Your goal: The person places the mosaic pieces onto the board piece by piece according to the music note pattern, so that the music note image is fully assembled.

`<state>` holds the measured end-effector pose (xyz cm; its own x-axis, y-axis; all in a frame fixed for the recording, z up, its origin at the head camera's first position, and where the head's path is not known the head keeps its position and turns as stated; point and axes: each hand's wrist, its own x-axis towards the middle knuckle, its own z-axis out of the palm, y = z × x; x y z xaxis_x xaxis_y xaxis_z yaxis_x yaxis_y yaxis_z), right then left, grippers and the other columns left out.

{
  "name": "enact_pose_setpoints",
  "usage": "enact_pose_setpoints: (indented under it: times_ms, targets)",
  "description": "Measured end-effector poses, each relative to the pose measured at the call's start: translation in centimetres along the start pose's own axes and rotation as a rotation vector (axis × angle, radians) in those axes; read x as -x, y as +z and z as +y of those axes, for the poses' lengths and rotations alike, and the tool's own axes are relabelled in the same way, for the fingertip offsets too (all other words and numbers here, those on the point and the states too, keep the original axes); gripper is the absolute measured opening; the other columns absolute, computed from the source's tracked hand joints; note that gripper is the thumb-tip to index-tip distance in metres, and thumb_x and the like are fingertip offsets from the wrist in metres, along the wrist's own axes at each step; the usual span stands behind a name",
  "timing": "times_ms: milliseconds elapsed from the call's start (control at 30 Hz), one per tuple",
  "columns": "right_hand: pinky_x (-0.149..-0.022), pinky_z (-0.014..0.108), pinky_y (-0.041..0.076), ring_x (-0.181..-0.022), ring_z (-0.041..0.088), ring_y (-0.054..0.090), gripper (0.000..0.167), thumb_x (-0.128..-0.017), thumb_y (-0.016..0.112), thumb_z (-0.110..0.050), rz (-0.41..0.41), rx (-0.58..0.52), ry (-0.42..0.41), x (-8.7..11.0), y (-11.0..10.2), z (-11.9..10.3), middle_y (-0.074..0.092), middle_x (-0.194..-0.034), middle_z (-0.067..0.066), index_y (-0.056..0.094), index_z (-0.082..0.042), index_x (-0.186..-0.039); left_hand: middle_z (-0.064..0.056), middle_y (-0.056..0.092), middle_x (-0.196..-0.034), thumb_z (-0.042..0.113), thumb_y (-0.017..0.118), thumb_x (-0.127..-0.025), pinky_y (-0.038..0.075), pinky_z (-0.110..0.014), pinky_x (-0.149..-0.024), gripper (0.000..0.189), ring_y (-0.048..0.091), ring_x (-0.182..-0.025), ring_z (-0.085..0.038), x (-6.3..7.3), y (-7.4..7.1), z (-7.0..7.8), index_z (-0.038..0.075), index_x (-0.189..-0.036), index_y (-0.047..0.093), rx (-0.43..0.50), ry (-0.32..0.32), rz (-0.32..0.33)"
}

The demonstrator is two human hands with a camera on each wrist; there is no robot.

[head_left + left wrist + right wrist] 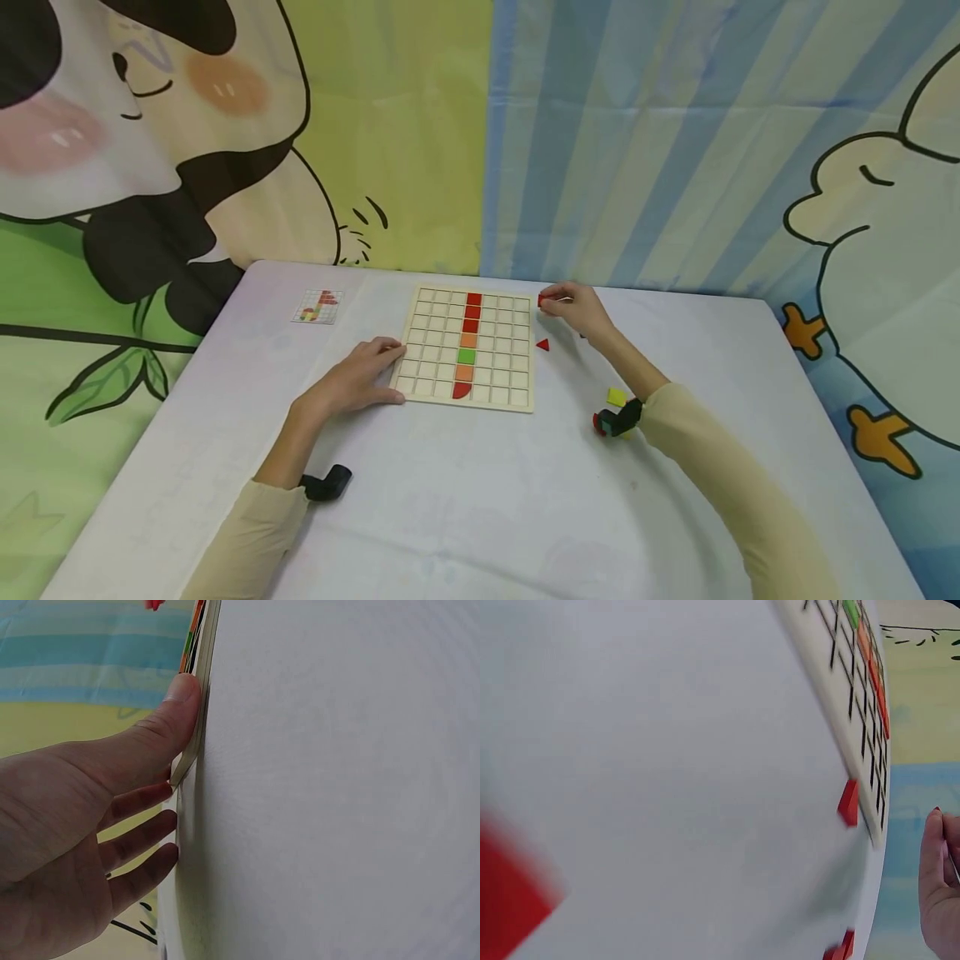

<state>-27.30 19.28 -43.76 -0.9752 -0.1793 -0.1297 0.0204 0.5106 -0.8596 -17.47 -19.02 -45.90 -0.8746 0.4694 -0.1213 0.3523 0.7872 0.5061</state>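
Observation:
A pale wooden grid board (532,375) lies on the white table, with one column of red, orange and green tiles in it. The lowest tile is a red rounded piece (461,390). My left hand (363,377) rests against the board's near left corner, thumb on the front edge and fingers extended along the side, as the left wrist view shows. By the far right corner, my right hand (576,308) pinches a small red piece (541,300) between thumb and fingertips; its full shape is hidden. A red triangle (543,345) lies right of the board.
A small printed card (318,307) with a coloured grid pattern lies at the back left. Under the right forearm sits a yellow piece (617,397), with more pieces partly hidden there. A patterned cloth (637,150) hangs behind the table.

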Motion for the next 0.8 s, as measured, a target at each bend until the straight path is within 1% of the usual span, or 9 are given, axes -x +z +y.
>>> enact_pose_setpoints:
  times_ms: [67, 100, 200, 300, 367, 467, 567, 700, 800]
  targets:
    - [-0.098, 0.041, 0.052, -0.106, 0.028, 0.065, 0.031, -0.094, 0.064, -0.018, -0.012, -0.064, 0.034, -1.1, 1.1, -0.6, 0.063, -0.119, 0.017, 0.063, -0.002, -0.120, -0.013, 0.040, -0.149, 0.038, 0.077, -0.080, 0.037, -0.051, -0.109, 0.086, 0.037, -0.135, -0.032, 0.0, 0.0, 0.0, 0.005, -0.148, 0.038, 0.000, 0.003, 0.001]
    - [-0.099, 0.041, 0.051, -0.107, 0.028, 0.064, 0.031, -0.094, 0.064, -0.018, -0.022, -0.069, 0.040, -1.6, 1.6, -1.0, 0.063, -0.119, 0.017, 0.063, -0.002, -0.120, -0.013, 0.040, -0.149, 0.038, 0.077, -0.080, 0.037, -0.051, -0.109, 0.086, 0.037, -0.135, -0.032, 0.0, 0.0, 0.0, 0.005, -0.148, 0.038, -0.003, 0.005, 0.004]
    - [-0.097, 0.038, 0.052, -0.107, 0.027, 0.063, 0.030, -0.095, 0.063, -0.018, -0.051, -0.014, 0.038, -3.0, 3.4, -1.8, 0.064, -0.119, 0.017, 0.064, -0.002, -0.120, -0.013, 0.040, -0.149, 0.038, 0.078, -0.079, 0.037, -0.051, -0.110, 0.085, 0.037, -0.136, -0.032, -0.1, 0.1, -0.1, 0.005, -0.148, 0.039, -0.004, 0.004, 0.008]
    - [-0.091, 0.035, 0.053, -0.104, 0.028, 0.064, 0.028, -0.096, 0.061, -0.017, -0.071, 0.061, 0.029, -4.1, 5.0, -2.5, 0.065, -0.117, 0.018, 0.066, -0.003, -0.119, -0.013, 0.040, -0.149, 0.039, 0.078, -0.079, 0.038, -0.051, -0.110, 0.086, 0.037, -0.135, -0.033, -0.2, 0.1, -0.1, 0.005, -0.148, 0.039, -0.009, 0.003, 0.009]
    - [-0.087, 0.033, 0.055, -0.101, 0.028, 0.066, 0.026, -0.096, 0.060, -0.015, -0.078, 0.083, 0.026, -4.6, 5.7, -2.6, 0.066, -0.114, 0.018, 0.067, -0.002, -0.117, -0.014, 0.041, -0.148, 0.039, 0.078, -0.079, 0.038, -0.051, -0.109, 0.086, 0.038, -0.134, -0.033, -0.3, 0.2, 0.0, 0.005, -0.148, 0.039, -0.011, 0.005, 0.009]
    - [-0.082, 0.031, 0.056, -0.097, 0.028, 0.068, 0.024, -0.096, 0.060, -0.014, -0.073, 0.094, 0.006, -5.3, 6.3, -2.6, 0.068, -0.111, 0.019, 0.067, -0.001, -0.115, -0.014, 0.041, -0.148, 0.039, 0.078, -0.079, 0.039, -0.051, -0.108, 0.085, 0.038, -0.134, -0.033, -0.4, 0.3, 0.1, 0.004, -0.147, 0.040, -0.021, 0.016, 0.019]
    - [-0.076, 0.028, 0.055, -0.094, 0.028, 0.067, 0.022, -0.095, 0.061, -0.013, -0.057, 0.118, -0.018, -5.6, 6.8, -2.7, 0.068, -0.109, 0.019, 0.068, 0.000, -0.112, -0.014, 0.040, -0.149, 0.039, 0.078, -0.079, 0.038, -0.051, -0.109, 0.085, 0.038, -0.134, -0.033, -0.4, 0.1, 0.2, 0.005, -0.148, 0.040, -0.028, 0.009, 0.019]
    - [-0.075, 0.030, 0.056, -0.093, 0.030, 0.068, 0.020, -0.094, 0.062, -0.011, -0.051, 0.148, -0.022, -5.6, 7.3, -3.3, 0.069, -0.107, 0.020, 0.068, 0.002, -0.109, -0.015, 0.040, -0.149, 0.037, 0.078, -0.079, 0.038, -0.051, -0.109, 0.085, 0.037, -0.135, -0.034, -0.2, -0.1, 0.3, 0.004, -0.148, 0.039, -0.020, -0.010, 0.008]
    - [-0.080, 0.034, 0.056, -0.094, 0.030, 0.068, 0.020, -0.094, 0.063, -0.011, -0.054, 0.193, -0.025, -5.5, 7.5, -3.7, 0.069, -0.107, 0.020, 0.069, 0.003, -0.106, -0.015, 0.040, -0.149, 0.037, 0.078, -0.079, 0.038, -0.052, -0.109, 0.085, 0.038, -0.135, -0.034, -0.1, 0.0, 0.1, 0.004, -0.148, 0.039, -0.018, -0.007, 0.012]
